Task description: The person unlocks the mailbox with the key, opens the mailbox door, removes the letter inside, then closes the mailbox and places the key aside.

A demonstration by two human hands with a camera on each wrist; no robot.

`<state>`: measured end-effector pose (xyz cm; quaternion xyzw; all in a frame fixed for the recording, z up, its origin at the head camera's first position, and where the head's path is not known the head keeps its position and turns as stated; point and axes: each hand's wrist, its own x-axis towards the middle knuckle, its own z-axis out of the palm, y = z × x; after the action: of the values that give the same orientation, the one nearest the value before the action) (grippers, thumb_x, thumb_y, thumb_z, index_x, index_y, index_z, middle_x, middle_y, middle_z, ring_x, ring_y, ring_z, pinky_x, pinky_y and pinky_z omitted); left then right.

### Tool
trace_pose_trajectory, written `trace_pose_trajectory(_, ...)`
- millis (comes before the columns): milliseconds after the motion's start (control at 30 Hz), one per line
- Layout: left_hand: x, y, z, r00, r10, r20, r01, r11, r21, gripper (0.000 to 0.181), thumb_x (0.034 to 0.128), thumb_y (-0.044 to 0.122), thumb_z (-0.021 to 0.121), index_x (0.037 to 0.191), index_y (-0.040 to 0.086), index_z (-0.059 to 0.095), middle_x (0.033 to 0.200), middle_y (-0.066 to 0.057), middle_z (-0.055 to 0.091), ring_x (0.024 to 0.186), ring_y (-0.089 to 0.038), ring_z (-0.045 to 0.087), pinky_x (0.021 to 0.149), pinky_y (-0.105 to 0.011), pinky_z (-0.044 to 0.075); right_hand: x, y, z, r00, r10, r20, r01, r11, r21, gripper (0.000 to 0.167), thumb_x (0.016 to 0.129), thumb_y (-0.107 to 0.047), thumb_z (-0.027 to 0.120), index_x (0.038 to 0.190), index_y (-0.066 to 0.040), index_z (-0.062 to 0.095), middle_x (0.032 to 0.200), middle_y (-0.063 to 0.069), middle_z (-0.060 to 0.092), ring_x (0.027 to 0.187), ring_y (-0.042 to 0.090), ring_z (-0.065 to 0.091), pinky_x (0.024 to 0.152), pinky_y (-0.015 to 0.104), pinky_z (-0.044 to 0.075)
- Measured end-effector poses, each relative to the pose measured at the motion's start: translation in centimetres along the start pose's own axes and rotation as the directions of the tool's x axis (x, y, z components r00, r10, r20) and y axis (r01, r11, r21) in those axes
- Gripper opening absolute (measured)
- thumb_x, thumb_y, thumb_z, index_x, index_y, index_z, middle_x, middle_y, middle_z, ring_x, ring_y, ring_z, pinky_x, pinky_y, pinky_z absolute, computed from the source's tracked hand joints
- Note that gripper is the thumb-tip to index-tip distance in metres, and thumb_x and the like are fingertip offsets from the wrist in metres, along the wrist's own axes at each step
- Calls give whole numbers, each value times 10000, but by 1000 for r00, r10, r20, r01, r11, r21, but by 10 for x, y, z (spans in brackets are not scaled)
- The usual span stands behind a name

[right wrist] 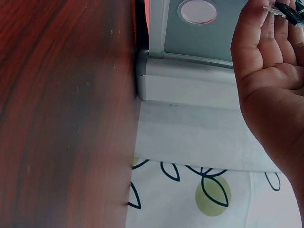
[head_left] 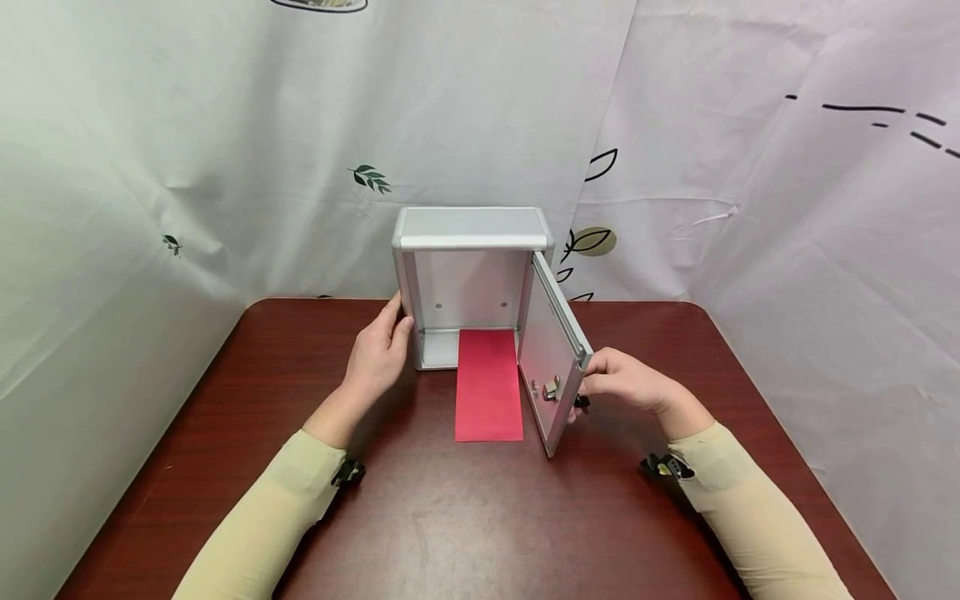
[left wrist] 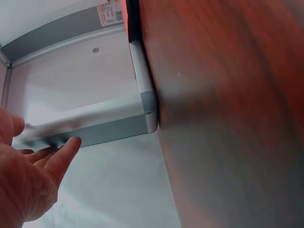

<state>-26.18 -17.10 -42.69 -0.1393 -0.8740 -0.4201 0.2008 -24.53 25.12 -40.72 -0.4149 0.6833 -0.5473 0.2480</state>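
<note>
An upright metal box (head_left: 472,227) stands on the table with its front facing me and its hinged door (head_left: 546,362) swung out to the right. My left hand (head_left: 378,354) grips the box's left wall, thumb near the front edge and fingers along the outside. On the door's outer side, my right hand (head_left: 630,379) holds the door near its free edge, beside a black-headed key (head_left: 582,402); the exact finger contact is partly hidden. A lock cam (head_left: 552,388) shows on the door's inner face. A red envelope-like sheet (head_left: 488,400) lies partly inside the box and partly on the table.
The box stands near the back edge of the dark red-brown table (head_left: 450,517). White printed cloth (head_left: 480,100) hangs behind and at both sides. Inside the box, a printed label (left wrist: 111,13) shows in the left wrist view.
</note>
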Motion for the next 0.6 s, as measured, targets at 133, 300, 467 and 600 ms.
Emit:
trace_pose_trajectory(133,1,0,-5,1000,9,-6,-10,999,-33,607,1150,219,642,1694,34,447,1623,-198,584,1491,-375,569,1202,-603,451,0,1,0,1000,-10,5,9,1000,14,274,1062,-9,564,1046,52,831,864,394,721,758,495,704,727,408,623)
trace_pose_trajectory(300,4,6,-15,983,92,-161,-105,992,-75,572,1123,159,685,1633,-25,504,1584,-189,625,1449,-343,617,1183,-566,480,0,1,1,1000,-10,14,9,999,32,279,1070,8,551,1045,54,824,874,335,757,778,517,709,767,395,635)
trace_pose_trajectory(467,7,16,-23,897,233,-376,-285,954,-89,498,1092,56,697,1569,-29,582,1544,-161,659,1392,-319,660,1156,-410,528,0,1,1,1000,-4,21,3,999,39,283,1074,6,551,1049,47,830,888,281,784,790,547,702,783,410,640)
trace_pose_trajectory(600,7,27,-24,778,387,-495,-467,883,-43,413,1050,16,705,1455,-52,672,1453,-181,713,1287,-373,707,1142,-347,531,0,2,0,1000,-12,24,12,999,39,286,1079,7,547,1055,49,828,889,274,786,787,540,703,787,426,645)
